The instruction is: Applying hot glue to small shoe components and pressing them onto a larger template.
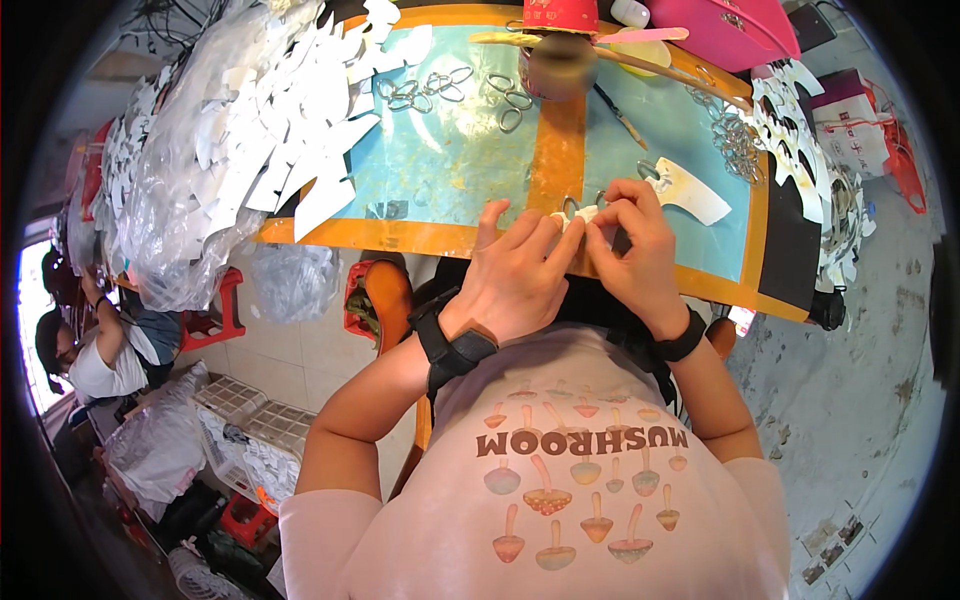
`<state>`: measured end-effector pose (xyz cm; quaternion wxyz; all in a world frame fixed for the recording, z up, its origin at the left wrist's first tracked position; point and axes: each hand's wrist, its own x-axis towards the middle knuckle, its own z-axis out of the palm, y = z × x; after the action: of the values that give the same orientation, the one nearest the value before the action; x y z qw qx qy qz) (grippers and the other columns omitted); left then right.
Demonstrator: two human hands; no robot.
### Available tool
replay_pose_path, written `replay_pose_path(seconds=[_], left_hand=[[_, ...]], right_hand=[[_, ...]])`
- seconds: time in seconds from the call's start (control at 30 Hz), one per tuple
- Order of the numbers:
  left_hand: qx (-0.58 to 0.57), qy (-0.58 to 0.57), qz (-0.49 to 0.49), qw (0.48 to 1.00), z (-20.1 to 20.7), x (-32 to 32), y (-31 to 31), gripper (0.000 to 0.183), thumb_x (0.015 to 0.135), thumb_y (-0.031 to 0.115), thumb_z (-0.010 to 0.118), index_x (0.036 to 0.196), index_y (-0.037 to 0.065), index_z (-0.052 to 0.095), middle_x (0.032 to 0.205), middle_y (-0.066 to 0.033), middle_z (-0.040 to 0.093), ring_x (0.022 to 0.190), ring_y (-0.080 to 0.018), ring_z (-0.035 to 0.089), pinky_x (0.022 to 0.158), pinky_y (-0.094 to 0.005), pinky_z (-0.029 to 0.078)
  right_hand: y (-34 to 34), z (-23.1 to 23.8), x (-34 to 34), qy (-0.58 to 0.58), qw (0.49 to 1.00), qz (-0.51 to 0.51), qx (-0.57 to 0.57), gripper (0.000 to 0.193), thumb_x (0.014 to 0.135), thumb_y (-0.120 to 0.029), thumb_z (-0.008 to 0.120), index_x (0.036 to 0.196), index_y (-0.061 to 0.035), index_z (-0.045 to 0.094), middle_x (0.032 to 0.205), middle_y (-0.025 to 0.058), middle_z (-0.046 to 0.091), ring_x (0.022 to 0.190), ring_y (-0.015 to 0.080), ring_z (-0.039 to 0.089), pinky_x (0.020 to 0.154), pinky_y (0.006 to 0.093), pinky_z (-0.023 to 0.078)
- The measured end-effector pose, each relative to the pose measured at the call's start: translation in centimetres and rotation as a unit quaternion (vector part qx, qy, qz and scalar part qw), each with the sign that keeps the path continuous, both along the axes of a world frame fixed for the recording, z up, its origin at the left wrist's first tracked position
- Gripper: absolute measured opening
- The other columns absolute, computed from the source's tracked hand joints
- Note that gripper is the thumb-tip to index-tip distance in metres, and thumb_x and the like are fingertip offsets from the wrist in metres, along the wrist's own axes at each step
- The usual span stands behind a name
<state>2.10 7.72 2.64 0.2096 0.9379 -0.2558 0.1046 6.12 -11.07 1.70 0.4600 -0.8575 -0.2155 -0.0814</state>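
Observation:
At the table's near edge both my hands pinch a small white piece (588,214), mostly hidden by the fingers. My left hand (515,265) grips its left side, and my right hand (638,245) has thumb and forefinger closed at its right side. An oval metal ring (570,206) stands up at the piece by my left fingertips. Just right of my right hand lies a flat white cut-out (692,192) with a metal ring at its narrow end. Loose metal rings (512,95) lie farther back on the blue table top (450,180).
White cut-outs (290,130) are heaped with clear plastic on the left. A dark pot (557,68) with a stick across it stands at the back, near a brush (622,115). More rings (738,145) lie right. A pink basket (728,28) is behind; another person (120,355) sits far left.

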Motion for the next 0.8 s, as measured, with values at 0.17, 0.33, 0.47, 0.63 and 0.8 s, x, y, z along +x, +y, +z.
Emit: replay_pose_path(seconds=[0.17,0.33,0.47,0.63,0.8], left_hand=[[0.011,0.001,0.001,1.000,0.0,0.0,-0.3,0.065,0.069,0.008,0.070,0.133,0.009,0.061,0.110,-0.0038,0.062,0.105,-0.0212,0.060,0.107,-0.0525,0.028],[0.012,0.004,0.001,1.000,0.0,0.0,-0.3,0.065,0.068,0.008,0.070,0.133,0.008,0.061,0.109,-0.0043,0.062,0.106,-0.0217,0.060,0.107,-0.0529,0.028],[0.013,0.002,0.003,1.000,-0.1,-0.1,-0.4,0.065,0.068,0.008,0.070,0.132,0.008,0.062,0.109,-0.0046,0.062,0.106,-0.0222,0.060,0.108,-0.0531,0.028],[0.015,-0.001,0.001,1.000,-0.2,-0.1,-0.4,0.065,0.068,0.007,0.070,0.133,0.008,0.062,0.111,-0.0048,0.062,0.107,-0.0220,0.060,0.109,-0.0529,0.028],[-0.011,-0.009,-0.009,1.000,-0.4,0.1,0.2,0.062,0.068,0.007,0.069,0.129,0.007,0.063,0.111,-0.0047,0.064,0.108,-0.0213,0.061,0.109,-0.0526,0.028]], right_hand=[[-1.1,-0.4,-0.3,0.058,0.961,0.012,0.270,0.032,0.091,0.012,0.056,0.121,0.0001,0.053,0.124,0.0126,0.057,0.108,0.0162,0.061,0.093,0.0321,0.057],[-1.6,0.1,-0.2,0.001,0.953,-0.002,0.304,0.035,0.093,0.010,0.053,0.127,0.0000,0.051,0.129,0.0142,0.058,0.116,0.0205,0.062,0.102,0.0380,0.053],[-2.6,0.5,1.3,-0.048,0.992,0.108,0.048,0.041,0.085,0.010,0.060,0.124,0.0007,0.057,0.115,0.0147,0.068,0.114,0.0316,0.063,0.100,0.0412,0.051],[-2.2,0.8,1.3,-0.095,0.985,0.144,-0.030,0.045,0.082,0.007,0.063,0.126,-0.0013,0.057,0.106,0.0136,0.070,0.113,0.0367,0.063,0.102,0.0489,0.050],[-1.9,0.9,1.2,-0.088,0.985,0.129,-0.069,0.047,0.083,0.006,0.064,0.129,-0.0022,0.057,0.100,0.0110,0.071,0.109,0.0323,0.064,0.107,0.0523,0.047]])
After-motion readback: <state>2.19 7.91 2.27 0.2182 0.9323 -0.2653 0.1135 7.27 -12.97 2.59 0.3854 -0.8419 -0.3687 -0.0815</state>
